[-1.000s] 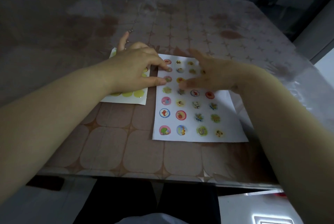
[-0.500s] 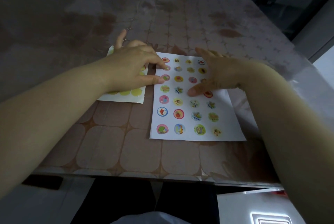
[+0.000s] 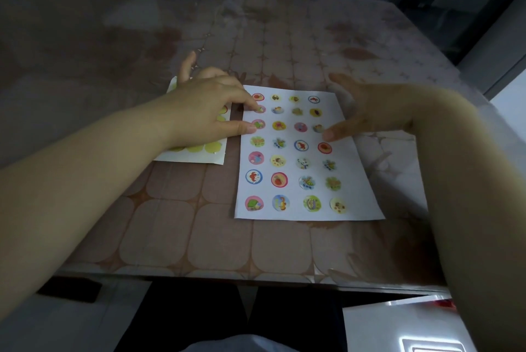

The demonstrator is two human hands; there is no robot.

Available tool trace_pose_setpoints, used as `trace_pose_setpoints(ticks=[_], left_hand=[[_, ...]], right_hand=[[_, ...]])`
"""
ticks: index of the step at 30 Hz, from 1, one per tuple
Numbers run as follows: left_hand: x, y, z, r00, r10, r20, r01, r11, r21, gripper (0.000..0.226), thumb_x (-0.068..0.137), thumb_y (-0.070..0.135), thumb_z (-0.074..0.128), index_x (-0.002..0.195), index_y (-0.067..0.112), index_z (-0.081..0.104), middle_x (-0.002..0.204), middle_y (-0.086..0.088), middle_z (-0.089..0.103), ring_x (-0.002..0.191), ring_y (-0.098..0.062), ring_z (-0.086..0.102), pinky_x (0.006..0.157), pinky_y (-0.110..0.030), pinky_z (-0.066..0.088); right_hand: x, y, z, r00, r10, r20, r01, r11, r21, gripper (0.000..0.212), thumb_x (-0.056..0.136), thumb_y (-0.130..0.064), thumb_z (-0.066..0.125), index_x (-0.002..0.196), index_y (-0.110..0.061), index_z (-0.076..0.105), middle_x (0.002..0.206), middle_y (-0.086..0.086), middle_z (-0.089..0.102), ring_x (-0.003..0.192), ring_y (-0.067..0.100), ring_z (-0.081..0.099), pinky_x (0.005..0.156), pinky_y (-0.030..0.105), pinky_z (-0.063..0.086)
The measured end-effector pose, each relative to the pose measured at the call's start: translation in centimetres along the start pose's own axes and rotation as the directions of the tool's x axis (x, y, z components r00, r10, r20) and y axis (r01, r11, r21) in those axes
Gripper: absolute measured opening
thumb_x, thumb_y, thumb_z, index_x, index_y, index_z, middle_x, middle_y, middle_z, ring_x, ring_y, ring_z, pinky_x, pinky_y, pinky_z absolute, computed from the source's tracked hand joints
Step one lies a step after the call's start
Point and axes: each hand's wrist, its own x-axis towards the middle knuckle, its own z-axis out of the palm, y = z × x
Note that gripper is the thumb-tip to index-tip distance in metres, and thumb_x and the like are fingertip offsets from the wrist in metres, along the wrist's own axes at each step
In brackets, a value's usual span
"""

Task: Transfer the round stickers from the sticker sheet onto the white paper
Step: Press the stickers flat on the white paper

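Most of the sticker sheet (image 3: 199, 154) is lying hidden under the left hand (image 3: 205, 108) at the left of the table (image 3: 170, 238); only its near edge is showing, with a row of pale yellow circles, and whether many stickers are remaining on it is hard to tell. The left hand is resting across that sheet with fingers loosely bent and gripping nothing. Its fingertips (image 3: 250, 127) are pressing down on the left border of the white paper (image 3: 355, 203), with the little finger sticking up and away. The white paper is lying flat just beside the sheet, carrying seven rows of round stickers (image 3: 279, 179), so the transfer is looking nearly done. Further right, the right hand (image 3: 373, 112) is hovering over the paper's right edge, blurred, its fingers spread and relaxed and holding nothing I can make out — one fingertip is pointing close to a sticker in the right-hand column. Trouble could be coming from the glossy table cover: if the left fingertips are lifting while the right hand is brushing across, the paper could be sliding and the rows going crooked. A dragging fingertip could also be catching a sticker's rim and peeling it up.
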Motion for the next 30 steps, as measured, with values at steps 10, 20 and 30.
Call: trace_pose_setpoints(ticks=[10,20,30], left_hand=[[0.1,0.0,0.0,1.0,0.004,0.02,-0.004,1.0,0.002,0.048,0.073,0.062,0.043,0.115,0.043,0.057,0.106,0.023,0.042,0.129,-0.01,0.029,0.108,-0.047,-0.016],[0.1,0.1,0.0,1.0,-0.001,0.021,0.001,1.0,-0.007,0.042,0.077,0.057,0.05,0.115,0.041,0.058,0.109,0.02,0.047,0.129,-0.011,0.03,0.108,-0.047,-0.017],[0.4,0.3,0.2,1.0,-0.025,0.0,0.025,0.998,0.055,0.04,0.082,0.052,0.051,0.117,0.035,0.057,0.109,0.011,0.053,0.129,-0.014,0.029,0.107,-0.049,-0.018]], right_hand=[[0.5,-0.3,0.4,0.999,0.0,0.044,0.003,0.998,-0.065,0.138,0.032,-0.069,0.073,0.146,-0.032,0.004,0.153,-0.005,0.022,0.136,0.021,0.03,0.111,0.047,0.027],[0.5,0.1,0.4,1.0,0.014,0.028,-0.017,0.995,0.099,0.137,0.034,-0.077,0.07,0.144,-0.039,-0.001,0.154,-0.009,0.02,0.137,0.021,0.029,0.113,0.045,0.025],[-0.3,-6.6,3.9,0.955,-0.274,-0.115,0.281,0.959,0.048,0.109,0.069,-0.059,0.066,0.146,-0.032,-0.007,0.156,-0.002,0.009,0.142,0.02,0.014,0.115,0.039,0.017]])
